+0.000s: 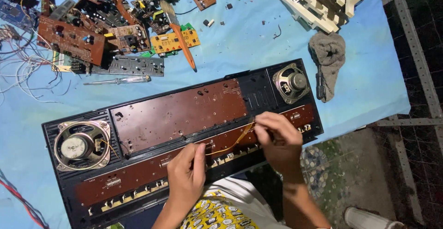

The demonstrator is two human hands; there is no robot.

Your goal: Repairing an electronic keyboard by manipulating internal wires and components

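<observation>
Both hands (186, 176) (277, 139) knuckles-up, pinching orange ribbon cable (233, 143).

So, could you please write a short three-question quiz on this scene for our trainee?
1. True or false: both hands, the left hand and the right hand, touch the orange ribbon cable.
2. Which speaker is bigger: A, the left speaker, or B, the right speaker?
3. Fill in: the clear-handled screwdriver lies on the ____ sheet.

Key
1. True: each hand pinches one end of the cable over the brown board in the black case.
2. A.
3. Blue.
</observation>
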